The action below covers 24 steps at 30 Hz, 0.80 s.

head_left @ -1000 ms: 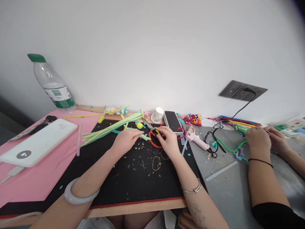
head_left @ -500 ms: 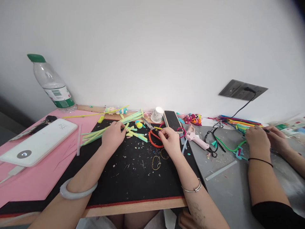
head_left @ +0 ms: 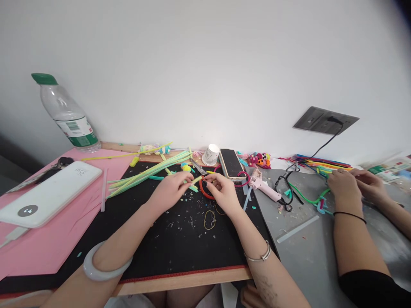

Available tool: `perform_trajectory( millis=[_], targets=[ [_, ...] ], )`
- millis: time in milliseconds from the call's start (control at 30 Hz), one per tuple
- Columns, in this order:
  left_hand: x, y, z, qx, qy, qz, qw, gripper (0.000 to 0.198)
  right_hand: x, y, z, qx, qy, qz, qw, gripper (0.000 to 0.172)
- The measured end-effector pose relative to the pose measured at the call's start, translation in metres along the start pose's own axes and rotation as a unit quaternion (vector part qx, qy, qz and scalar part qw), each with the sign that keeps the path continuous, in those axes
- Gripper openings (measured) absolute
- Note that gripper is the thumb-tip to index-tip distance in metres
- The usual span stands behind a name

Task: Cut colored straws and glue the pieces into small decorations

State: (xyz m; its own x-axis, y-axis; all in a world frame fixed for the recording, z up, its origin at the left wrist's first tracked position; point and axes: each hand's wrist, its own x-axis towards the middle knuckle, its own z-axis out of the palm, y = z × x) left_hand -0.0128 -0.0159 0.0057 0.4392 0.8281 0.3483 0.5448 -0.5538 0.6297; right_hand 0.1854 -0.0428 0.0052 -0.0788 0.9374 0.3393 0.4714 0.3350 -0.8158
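Observation:
My left hand (head_left: 171, 190) pinches a short yellow-green pipe cleaner piece (head_left: 194, 180) over the black mat (head_left: 167, 239). My right hand (head_left: 221, 190) is closed too, its fingertips meeting the other end of that piece, just above the red-handled scissors (head_left: 204, 188). A bundle of long green pipe cleaners (head_left: 144, 174) lies to the left of my left hand. Two rubber bands (head_left: 210, 219) lie on the mat below my right hand.
A phone (head_left: 231, 163), paper cup (head_left: 212, 154) and pink glue gun (head_left: 265, 187) sit behind my hands. At left are a white power bank (head_left: 48, 192) on pink paper and a plastic bottle (head_left: 66, 113). Another person's hands (head_left: 348, 186) handle coloured pipe cleaners at right.
My left hand reached left to the cut pieces, then came back to the middle with a short yellow-green piece. My right hand stayed by the scissors and now meets that piece.

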Motion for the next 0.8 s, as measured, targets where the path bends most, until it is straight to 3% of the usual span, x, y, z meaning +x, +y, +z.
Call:
perform_trajectory(
  millis=[100,300,467,800],
  targets=[
    [-0.002,0.009,0.012,-0.065,-0.046,-0.003,0.997,0.013,-0.002,-0.001,0.004,0.070,-0.046,0.035,0.996,0.009],
    [-0.001,0.007,0.012,-0.152,-0.088,-0.058,0.983,0.021,-0.002,-0.001,0.006,0.132,-0.043,0.077,0.987,0.022],
    [-0.002,0.004,0.013,-0.207,-0.080,-0.088,0.971,0.026,0.000,0.000,0.005,0.174,-0.043,0.106,0.978,0.026],
    [0.001,0.007,0.012,-0.263,-0.076,-0.115,0.955,0.026,0.002,0.004,0.006,0.210,-0.070,0.125,0.967,0.017]
  ],
)
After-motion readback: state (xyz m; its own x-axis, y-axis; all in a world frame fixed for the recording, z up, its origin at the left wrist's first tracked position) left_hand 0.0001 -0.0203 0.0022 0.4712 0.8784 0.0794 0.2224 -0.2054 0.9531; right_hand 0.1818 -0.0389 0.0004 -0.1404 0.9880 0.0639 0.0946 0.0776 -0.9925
